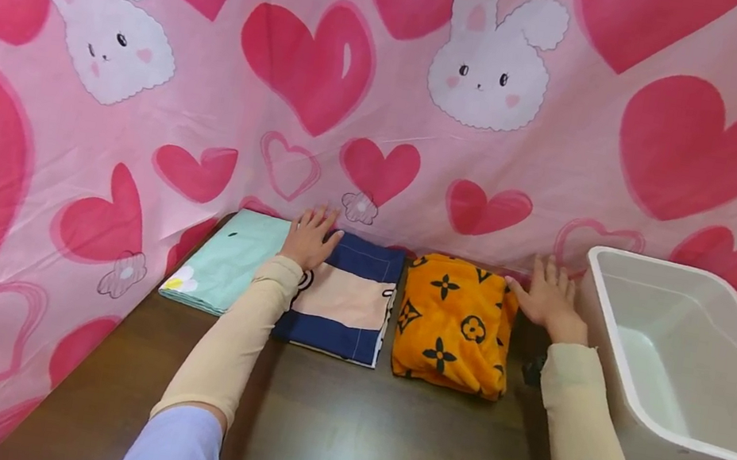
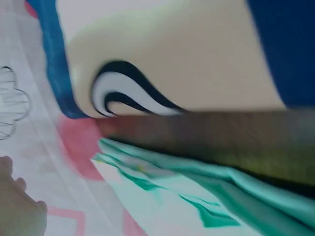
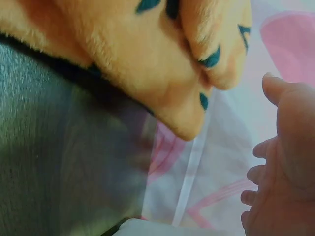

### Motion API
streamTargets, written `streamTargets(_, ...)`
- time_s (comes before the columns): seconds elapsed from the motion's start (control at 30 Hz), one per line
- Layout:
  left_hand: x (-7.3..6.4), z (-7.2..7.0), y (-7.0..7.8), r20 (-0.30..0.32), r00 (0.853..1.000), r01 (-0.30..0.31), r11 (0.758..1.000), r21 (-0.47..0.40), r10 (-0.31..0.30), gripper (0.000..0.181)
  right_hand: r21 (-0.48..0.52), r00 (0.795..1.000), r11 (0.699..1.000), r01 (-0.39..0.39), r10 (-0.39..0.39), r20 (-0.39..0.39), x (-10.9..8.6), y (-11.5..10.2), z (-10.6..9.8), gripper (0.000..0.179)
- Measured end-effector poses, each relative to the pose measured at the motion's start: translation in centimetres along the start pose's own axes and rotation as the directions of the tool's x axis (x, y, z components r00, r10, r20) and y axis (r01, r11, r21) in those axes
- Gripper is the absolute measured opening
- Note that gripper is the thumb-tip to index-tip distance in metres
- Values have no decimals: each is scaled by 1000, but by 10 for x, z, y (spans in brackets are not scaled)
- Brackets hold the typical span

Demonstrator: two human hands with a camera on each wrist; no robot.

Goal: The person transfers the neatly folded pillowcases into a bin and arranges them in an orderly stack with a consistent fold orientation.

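Three folded cloths lie in a row along the back of the table. Leftmost is a mint green cloth (image 1: 229, 260) with a small flower at its corner. Beside it lies a navy and beige cloth (image 1: 353, 300), and right of that a fuzzy orange cloth (image 1: 455, 324) with dark flower motifs. My left hand (image 1: 311, 239) is over the back left edge of the navy and beige cloth, fingers spread and holding nothing. Just off the orange cloth's right side, my right hand (image 1: 551, 301) has its fingers extended and grips nothing; its thumb points toward that cloth.
A large white plastic tub (image 1: 615, 366) stands at the right, close beside my right forearm. Behind the dark wooden table (image 1: 336, 434) hangs a pink curtain (image 1: 386, 120) with hearts and rabbits. A small dark object (image 1: 533, 370) sits by my right wrist.
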State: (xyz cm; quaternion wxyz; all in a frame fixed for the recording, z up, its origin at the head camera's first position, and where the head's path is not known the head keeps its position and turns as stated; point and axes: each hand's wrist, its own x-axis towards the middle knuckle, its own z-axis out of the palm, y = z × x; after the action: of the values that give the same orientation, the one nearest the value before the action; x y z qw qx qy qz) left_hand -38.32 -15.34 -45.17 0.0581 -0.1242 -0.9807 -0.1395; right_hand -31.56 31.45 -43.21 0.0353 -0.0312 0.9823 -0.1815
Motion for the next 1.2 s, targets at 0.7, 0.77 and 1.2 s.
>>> streamTargets(0.7, -21, 6, 76, 169, 948, -237, 954, -182, 268, 54, -195, 1000, 981, -17, 18, 3, -44, -23, 22, 85)
streamTargets(0.77, -25, 10, 86, 165, 937, -275, 943, -189, 306, 50, -199, 999, 980, -27, 32, 23, -46, -22, 27, 86)
streamTargets(1.2, -48, 41, 128, 232, 924, -247, 937, -245, 304, 46, -126, 998, 990, 58, -54, 33, -44, -11, 62, 80)
